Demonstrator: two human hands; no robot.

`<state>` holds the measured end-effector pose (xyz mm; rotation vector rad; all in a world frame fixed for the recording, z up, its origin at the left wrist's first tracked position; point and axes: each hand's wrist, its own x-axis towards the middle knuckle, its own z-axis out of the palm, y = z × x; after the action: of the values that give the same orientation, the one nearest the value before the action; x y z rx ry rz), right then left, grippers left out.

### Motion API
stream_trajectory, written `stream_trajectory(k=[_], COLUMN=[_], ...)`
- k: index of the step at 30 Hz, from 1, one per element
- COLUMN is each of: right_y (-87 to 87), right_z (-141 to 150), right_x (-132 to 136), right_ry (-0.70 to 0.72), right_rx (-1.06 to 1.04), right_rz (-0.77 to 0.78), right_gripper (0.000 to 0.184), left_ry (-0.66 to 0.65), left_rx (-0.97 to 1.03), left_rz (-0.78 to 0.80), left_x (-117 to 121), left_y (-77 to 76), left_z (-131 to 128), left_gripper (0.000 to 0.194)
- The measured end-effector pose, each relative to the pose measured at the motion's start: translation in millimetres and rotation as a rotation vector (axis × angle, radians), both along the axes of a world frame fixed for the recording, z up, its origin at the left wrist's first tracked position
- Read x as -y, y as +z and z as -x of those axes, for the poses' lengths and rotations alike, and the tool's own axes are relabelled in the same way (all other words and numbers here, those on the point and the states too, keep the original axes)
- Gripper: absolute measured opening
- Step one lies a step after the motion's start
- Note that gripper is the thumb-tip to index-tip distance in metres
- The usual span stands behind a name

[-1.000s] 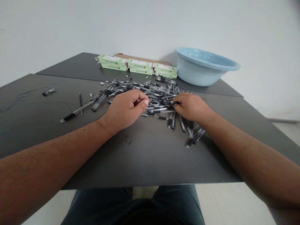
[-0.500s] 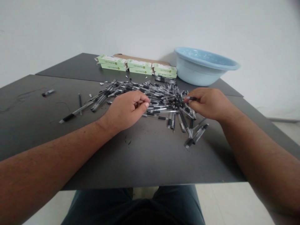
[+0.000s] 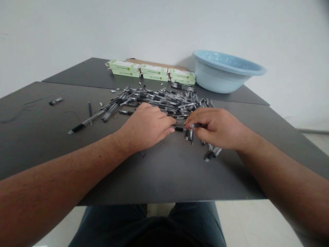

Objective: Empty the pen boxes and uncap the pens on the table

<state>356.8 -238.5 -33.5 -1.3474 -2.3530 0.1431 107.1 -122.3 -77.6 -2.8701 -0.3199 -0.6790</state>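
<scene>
My right hand (image 3: 218, 127) is closed in a pinch on a dark pen part (image 3: 196, 125) with a pale end; the rest of it is hidden in the palm. My left hand (image 3: 147, 127) is close beside it, thumb and fingers pressed together. Thin, rod-like pieces (image 3: 180, 125) show in the gap between the two sets of fingertips; whether the left fingers grip one, I cannot tell. Both hands are at the near edge of a heap of clear pens with black grips (image 3: 154, 97), covering part of it.
Light green boxes (image 3: 154, 72) are stacked in a row behind the heap, beside a light blue basin (image 3: 226, 77). Small pale tips lie scattered near the heap. A single pen (image 3: 77, 128) and a short clear-and-black piece (image 3: 56, 101) lie on the dark table (image 3: 164, 171) at left.
My right hand has moved left and toward me with the dark pen part. My left hand has shifted slightly right, its fingertips now turned down, and the hands are closer together.
</scene>
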Motion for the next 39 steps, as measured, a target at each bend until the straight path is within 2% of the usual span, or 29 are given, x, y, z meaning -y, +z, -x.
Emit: stream_trajectory(k=[3, 6, 10, 13, 15, 18, 20, 22, 26, 30, 32, 39], right_y=[-2.4, -6.0, -12.4, -17.7, -20.0, -20.8, -20.3, -20.2, -21.9, -24.2, -25.1, -25.7], right_z=[4.8, 6.3, 1.5, -1.9, -1.8, 0.6, 1.7, 1.8, 0.5, 0.5, 0.4, -3.7], right_x=[1.5, 2.3, -0.1, -3.0, -3.6, -1.7, 0.1, 1.0, -0.7, -2.6, -2.9, -3.5], right_ry=[-0.008, -0.059, -0.160, -0.248, -0.291, -0.263, -0.214, -0.181, -0.158, -0.115, -0.100, -0.190], right_rx=[-0.019, -0.035, -0.028, -0.009, -0.020, -0.055, -0.090, -0.121, -0.106, -0.070, -0.063, -0.041], right_rz=[-0.013, -0.084, -0.149, -0.065, 0.000, 0.019, 0.001, 0.000, -0.014, -0.067, -0.078, -0.084], right_gripper=[0.032, 0.029, 0.025, 0.029, 0.030, 0.033, 0.036, 0.034, 0.030, 0.028, 0.027, 0.031], left_ry=[-0.001, 0.068, 0.154, 0.139, 0.090, 0.062, 0.083, 0.105, 0.119, 0.039, 0.010, 0.010], left_rx=[-0.024, -0.017, 0.219, 0.425, 0.491, 0.510, 0.511, 0.541, 0.658, 0.852, 0.930, 1.064], left_rz=[0.023, 0.126, 0.448, 0.716, 0.839, 0.830, 0.776, 0.795, 1.023, 1.277, 1.375, 1.545], left_x=[-1.5, -3.1, -2.7, -2.8, -4.0, -5.7, -5.5, -4.3, -1.3, 1.9, 3.6, 3.5], left_y=[0.4, 4.1, 7.6, 5.4, 3.6, 4.0, 5.9, 7.3, 5.1, 4.3, 7.1, 15.1], left_z=[-1.6, -1.2, 0.7, 0.1, -1.2, -2.4, -2.4, -2.6, -6.1, -12.6, -15.0, -14.6], left_gripper=[0.033, 0.030, 0.020, 0.016, 0.017, 0.019, 0.019, 0.022, 0.020, 0.009, 0.009, 0.015])
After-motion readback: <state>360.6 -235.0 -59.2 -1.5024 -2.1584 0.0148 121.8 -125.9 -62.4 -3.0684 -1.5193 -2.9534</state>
